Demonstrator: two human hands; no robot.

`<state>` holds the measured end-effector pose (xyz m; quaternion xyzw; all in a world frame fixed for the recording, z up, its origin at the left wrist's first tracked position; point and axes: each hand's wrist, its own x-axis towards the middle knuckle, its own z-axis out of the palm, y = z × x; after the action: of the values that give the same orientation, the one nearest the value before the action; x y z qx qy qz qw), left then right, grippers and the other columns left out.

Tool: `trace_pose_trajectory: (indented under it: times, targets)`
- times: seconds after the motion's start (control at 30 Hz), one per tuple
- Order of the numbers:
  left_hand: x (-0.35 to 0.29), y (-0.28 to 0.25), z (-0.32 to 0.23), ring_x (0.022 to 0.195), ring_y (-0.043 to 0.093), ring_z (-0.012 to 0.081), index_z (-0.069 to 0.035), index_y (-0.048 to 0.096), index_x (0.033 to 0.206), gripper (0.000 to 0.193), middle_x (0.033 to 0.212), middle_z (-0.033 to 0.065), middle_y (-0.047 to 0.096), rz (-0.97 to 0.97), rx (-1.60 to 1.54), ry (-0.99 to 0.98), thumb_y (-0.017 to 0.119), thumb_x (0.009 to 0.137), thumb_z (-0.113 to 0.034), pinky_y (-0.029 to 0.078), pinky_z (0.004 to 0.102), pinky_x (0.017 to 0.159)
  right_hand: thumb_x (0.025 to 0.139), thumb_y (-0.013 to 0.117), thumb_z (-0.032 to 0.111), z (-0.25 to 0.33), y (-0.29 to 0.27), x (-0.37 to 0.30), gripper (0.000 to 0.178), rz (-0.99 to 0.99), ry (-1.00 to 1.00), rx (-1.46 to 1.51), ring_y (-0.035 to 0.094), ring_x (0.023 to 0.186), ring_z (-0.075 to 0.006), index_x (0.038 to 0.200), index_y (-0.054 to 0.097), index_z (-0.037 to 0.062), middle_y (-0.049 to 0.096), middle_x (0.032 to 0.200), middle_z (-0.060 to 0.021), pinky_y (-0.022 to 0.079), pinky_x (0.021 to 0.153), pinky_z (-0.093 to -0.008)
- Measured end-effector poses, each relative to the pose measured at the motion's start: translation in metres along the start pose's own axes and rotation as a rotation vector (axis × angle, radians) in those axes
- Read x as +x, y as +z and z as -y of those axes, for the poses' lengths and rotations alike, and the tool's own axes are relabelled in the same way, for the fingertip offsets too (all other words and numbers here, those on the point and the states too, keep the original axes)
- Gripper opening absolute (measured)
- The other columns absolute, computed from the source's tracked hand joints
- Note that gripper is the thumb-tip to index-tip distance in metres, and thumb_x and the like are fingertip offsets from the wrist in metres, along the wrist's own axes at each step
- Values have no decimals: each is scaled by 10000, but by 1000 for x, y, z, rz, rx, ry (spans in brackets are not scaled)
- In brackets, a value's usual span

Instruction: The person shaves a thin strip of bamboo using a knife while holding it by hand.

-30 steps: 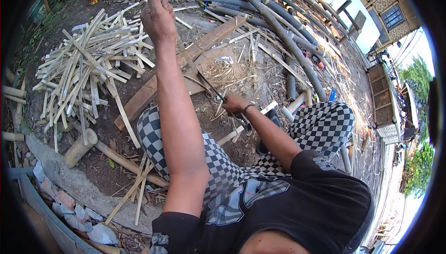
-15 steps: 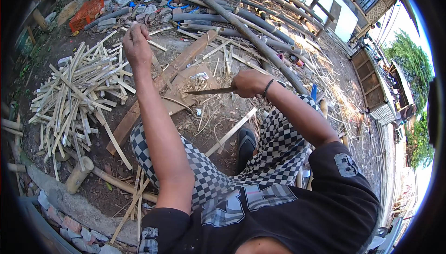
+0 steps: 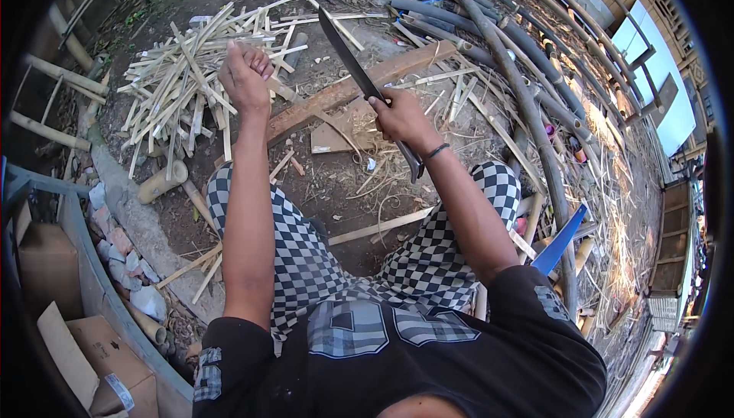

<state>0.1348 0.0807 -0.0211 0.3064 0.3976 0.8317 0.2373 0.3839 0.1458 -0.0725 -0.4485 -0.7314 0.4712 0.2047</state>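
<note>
Knife of long, dark metal slants forward-left from the right hand gripping it. Left of the blade, apart, the left hand curls; I can't tell whether it holds anything.

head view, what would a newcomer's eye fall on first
Probably the long dark knife, pointing up and left from the right hand, near the middle. Next comes the big heap of pale strips on the ground at upper left, then the black-and-white checkered trousers, lower centre.
</note>
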Motion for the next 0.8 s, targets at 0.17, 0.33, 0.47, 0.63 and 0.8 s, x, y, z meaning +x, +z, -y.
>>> trace_pose_trajectory:
  times: [0.17,0.33,0.47,0.63,0.8]
  targets:
    - [-45,-28,-15,609,337,119,-136,331,693,380,664,0,330,-120,-56,44,387,1000,-354,293,261,528,951,552,236,19,18,-17,341,167,82,151,686,700,-340,1110,633,-54,668,785,-237,524,695,-448]
    - [-73,-33,-14,637,344,137,-119,328,699,387,683,23,344,-133,-89,187,380,1008,-345,329,282,545,947,561,257,3,34,-22,324,84,-203,-217,667,807,-384,1036,663,-38,669,832,-256,513,783,-465]
    - [-78,-25,-8,626,339,136,-131,333,711,367,701,13,342,-100,-71,332,391,1005,-343,334,284,561,940,558,235,-4,47,-29,300,166,-159,-357,659,857,-425,985,682,-35,665,852,-277,502,831,-503]
    - [-86,-20,-11,615,331,128,-147,303,692,408,688,4,338,-99,-39,259,360,1018,-386,292,259,506,948,545,242,-9,68,-33,318,63,-258,-324,647,810,-455,907,697,-35,655,794,-279,502,804,-520]
    - [-92,-10,-14,539,300,122,-128,254,622,508,576,34,311,-162,75,274,343,1011,-441,218,241,443,953,532,241,-4,78,-41,313,87,-287,-304,641,786,-455,907,691,-24,652,773,-274,494,792,-535]
